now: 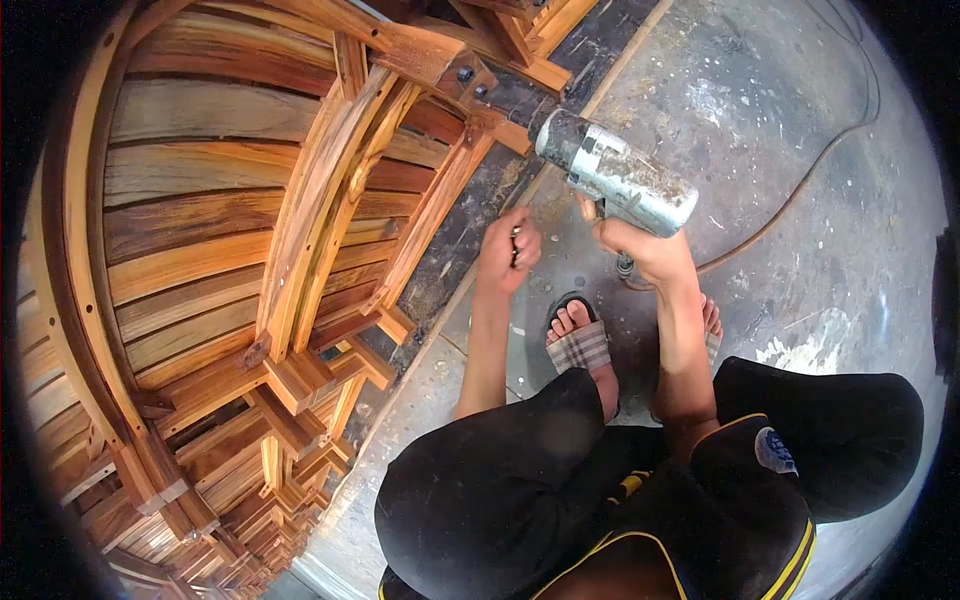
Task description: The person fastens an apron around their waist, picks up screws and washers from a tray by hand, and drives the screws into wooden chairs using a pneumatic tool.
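My right hand [645, 248] grips the handle of a silver pneumatic impact wrench [635, 180], scuffed on its body. Its dark socket end points at the wooden furniture frame, close to two dark bolt heads [472, 82] in a corner joint. Whether the socket touches a bolt I cannot tell. My left hand [512, 250] is a closed fist beside the frame, below the wrench's nose. Something small, dark and shiny shows between its fingers; its kind is not clear.
Slatted wooden furniture [200, 200] with curved rails and legs fills the left side, with more pieces beyond at the lower left. A brown air hose [790, 210] runs from the wrench across the paint-spotted concrete floor [720, 100]. My sandalled foot [580, 345] is between my arms.
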Available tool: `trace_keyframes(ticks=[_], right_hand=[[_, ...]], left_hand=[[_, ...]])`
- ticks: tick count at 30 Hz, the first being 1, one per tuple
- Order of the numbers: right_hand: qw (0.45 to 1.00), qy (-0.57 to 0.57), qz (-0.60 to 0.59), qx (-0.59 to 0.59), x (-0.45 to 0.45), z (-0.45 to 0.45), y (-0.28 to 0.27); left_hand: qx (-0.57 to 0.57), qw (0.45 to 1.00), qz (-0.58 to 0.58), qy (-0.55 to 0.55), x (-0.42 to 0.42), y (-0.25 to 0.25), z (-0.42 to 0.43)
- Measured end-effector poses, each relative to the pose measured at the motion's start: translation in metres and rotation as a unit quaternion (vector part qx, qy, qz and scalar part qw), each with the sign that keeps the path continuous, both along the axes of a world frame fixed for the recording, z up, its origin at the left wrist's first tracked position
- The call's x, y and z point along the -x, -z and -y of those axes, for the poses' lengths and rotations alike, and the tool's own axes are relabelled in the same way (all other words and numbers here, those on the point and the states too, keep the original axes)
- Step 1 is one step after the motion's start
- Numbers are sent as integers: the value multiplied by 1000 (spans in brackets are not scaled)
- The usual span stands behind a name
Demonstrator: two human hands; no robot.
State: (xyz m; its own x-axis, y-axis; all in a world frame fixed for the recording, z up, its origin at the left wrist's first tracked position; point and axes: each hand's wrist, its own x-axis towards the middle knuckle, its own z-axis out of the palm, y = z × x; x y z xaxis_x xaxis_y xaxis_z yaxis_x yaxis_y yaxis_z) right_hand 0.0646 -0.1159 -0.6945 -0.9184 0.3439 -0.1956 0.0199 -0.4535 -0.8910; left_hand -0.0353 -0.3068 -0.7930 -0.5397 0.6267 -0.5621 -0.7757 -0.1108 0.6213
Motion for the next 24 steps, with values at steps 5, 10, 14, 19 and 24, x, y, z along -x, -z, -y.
trace_keyframes(ticks=[5, 10, 14, 19, 24], right_hand=[[997, -19, -10, -74, 0, 11, 10], [899, -79, -134, -409, -2, 14, 30], [826, -59, -203, -522, 2, 19, 28], [874, -54, -183, -447, 7, 28, 17], [919, -96, -151, -350, 9, 28, 10]], left_hand=[[-112, 979, 20, -171, 8, -89, 5], [-99, 971, -89, -196, 35, -134, 12], [-74, 969, -112, -209, 32, -153, 9], [-73, 961, -87, -251, 29, -155, -1], [-78, 956, -81, -272, 32, -149, -3]])
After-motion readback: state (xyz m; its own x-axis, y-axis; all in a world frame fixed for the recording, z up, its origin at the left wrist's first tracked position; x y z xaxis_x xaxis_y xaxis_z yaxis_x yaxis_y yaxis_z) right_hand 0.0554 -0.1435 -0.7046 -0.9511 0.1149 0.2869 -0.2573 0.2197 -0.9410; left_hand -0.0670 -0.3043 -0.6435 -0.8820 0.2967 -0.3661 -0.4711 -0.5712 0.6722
